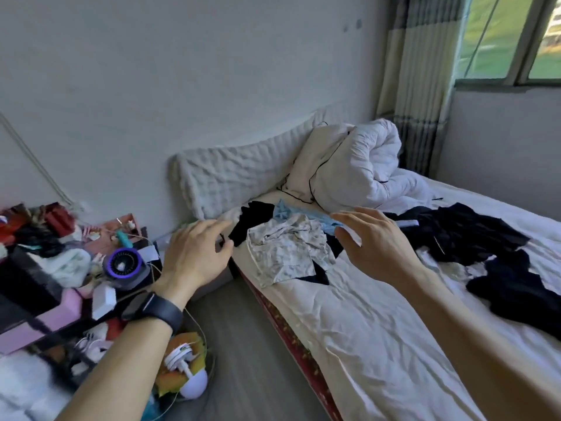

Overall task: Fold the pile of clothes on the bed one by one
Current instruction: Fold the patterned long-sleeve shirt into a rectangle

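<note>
A small pile of clothes lies near the head of the bed: a white patterned garment on top, a black piece behind it and a light blue piece at the back. My left hand hovers just left of the pile with its fingers spread, holding nothing. My right hand hovers just right of the pile, fingers straight, over the blue piece's end. Dark garments lie spread out farther right on the sheet.
A crumpled white duvet sits by the padded headboard. A cluttered bedside table with a purple-ringed device stands left of the bed. A bin with cables is on the grey floor. Curtain and window are at the right.
</note>
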Tool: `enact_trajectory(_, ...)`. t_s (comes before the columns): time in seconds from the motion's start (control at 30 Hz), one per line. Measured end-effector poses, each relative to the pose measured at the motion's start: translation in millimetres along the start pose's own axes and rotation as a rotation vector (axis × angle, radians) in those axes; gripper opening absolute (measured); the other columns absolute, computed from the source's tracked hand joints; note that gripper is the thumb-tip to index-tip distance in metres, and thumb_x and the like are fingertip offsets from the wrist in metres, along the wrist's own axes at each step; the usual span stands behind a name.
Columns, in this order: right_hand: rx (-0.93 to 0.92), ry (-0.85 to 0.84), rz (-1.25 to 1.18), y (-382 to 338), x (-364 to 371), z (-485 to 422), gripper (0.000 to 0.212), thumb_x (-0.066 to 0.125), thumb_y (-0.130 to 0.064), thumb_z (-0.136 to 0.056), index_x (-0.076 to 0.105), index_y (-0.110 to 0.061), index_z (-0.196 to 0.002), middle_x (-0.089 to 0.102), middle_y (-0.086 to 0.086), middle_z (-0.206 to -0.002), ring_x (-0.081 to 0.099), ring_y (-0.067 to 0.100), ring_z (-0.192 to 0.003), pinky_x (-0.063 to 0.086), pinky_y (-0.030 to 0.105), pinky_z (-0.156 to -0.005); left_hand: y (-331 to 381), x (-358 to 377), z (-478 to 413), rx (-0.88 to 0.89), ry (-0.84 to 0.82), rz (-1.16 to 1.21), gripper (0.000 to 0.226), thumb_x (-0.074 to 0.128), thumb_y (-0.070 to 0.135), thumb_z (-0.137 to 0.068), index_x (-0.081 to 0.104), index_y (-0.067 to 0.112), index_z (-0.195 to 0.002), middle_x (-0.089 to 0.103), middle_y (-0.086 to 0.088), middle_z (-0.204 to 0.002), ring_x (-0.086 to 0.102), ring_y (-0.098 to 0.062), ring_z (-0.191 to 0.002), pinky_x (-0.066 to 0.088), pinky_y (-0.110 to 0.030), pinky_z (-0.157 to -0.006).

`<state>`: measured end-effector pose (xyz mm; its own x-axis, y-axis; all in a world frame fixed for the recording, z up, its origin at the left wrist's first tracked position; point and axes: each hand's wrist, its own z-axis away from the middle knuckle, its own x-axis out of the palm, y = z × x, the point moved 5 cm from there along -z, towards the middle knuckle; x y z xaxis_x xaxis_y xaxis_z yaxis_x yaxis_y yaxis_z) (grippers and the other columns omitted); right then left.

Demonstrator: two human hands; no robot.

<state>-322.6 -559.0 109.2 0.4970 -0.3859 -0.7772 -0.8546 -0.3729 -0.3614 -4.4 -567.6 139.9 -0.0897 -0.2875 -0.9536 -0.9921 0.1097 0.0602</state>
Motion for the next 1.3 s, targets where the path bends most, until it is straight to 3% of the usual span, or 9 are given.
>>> enact_trajectory(0.17,-0.008,-0.087,0.021,11.0,75.6,-76.3,0.051,0.037,-0.050,-0.098,0.067,-0.027,-0.130,0.070,-0.008,-0.127,0.055,0.027,-0.130,0.049,0.051,-0.102,-48.3,49.7,-79.3,-0.015,-0.043,0.026,0.048,0.050,0.042,-0.098,0.048,0.034,-0.145,0.049,0.005,-0.149,0.045,-0.022,-0.136,0.035,-0.040,-0.107)
enact_trajectory(0.33,0.040,-0.110,0.048,19.4,149.5,-152.4,0.033,0.057,-0.034,-0.101,0.067,-0.026,-0.131,0.069,-0.007,-0.129,0.053,0.028,-0.133,0.046,0.051,-0.105,-106.8,109.5,-166.0,0.017,-0.104,0.055,0.047,0.049,0.042,-0.099,0.049,0.034,-0.145,0.049,0.007,-0.147,0.045,-0.022,-0.135,0.037,-0.040,-0.104)
enact_trajectory(0.6,0.148,-0.068,0.074,24.6,251.9,-263.3,0.030,0.064,-0.027,-0.098,0.070,-0.023,-0.127,0.072,-0.003,-0.123,0.058,0.031,-0.128,0.050,0.054,-0.100,-196.9,207.1,-312.5,0.087,-0.245,0.096,0.047,0.046,0.044,-0.099,0.045,0.036,-0.146,0.049,0.012,-0.147,0.044,-0.017,-0.135,0.040,-0.039,-0.106)
enact_trajectory(0.8,0.248,-0.131,0.080,47.9,335.7,-322.0,0.030,0.062,-0.028,-0.098,0.070,-0.026,-0.127,0.073,-0.004,-0.122,0.059,0.029,-0.127,0.053,0.048,-0.097,-231.2,291.6,-406.4,0.137,-0.406,0.092,0.047,0.045,0.044,-0.100,0.044,0.035,-0.146,0.048,0.010,-0.148,0.043,-0.019,-0.135,0.039,-0.040,-0.106)
enact_trajectory(1.07,0.346,-0.331,0.036,103.2,466.6,-405.1,0.033,0.059,-0.032,-0.100,0.067,-0.029,-0.132,0.067,-0.012,-0.130,0.051,0.022,-0.135,0.046,0.043,-0.105,-265.9,420.7,-505.6,0.118,-0.589,0.085,0.046,0.042,0.042,-0.102,0.044,0.034,-0.147,0.046,0.009,-0.149,0.040,-0.016,-0.138,0.036,-0.040,-0.109)
enact_trajectory(1.17,0.340,-0.390,0.005,119.9,515.9,-429.1,0.031,0.054,-0.033,-0.101,0.069,-0.026,-0.128,0.070,-0.010,-0.127,0.057,0.023,-0.129,0.050,0.041,-0.102,-277.1,466.9,-529.9,0.098,-0.670,0.087,0.046,0.040,0.042,-0.103,0.042,0.034,-0.148,0.043,0.009,-0.151,0.036,-0.016,-0.141,0.032,-0.039,-0.112)
enact_trajectory(1.3,0.499,-0.669,-0.021,142.5,587.7,-440.6,0.039,0.046,-0.037,-0.106,0.055,-0.031,-0.143,0.059,-0.013,-0.141,0.044,0.017,-0.138,0.041,0.033,-0.106,-288.4,524.8,-548.8,0.087,-0.809,0.111,0.047,0.040,0.041,-0.103,0.038,0.035,-0.150,0.037,0.007,-0.155,0.031,-0.018,-0.144,0.029,-0.040,-0.114)
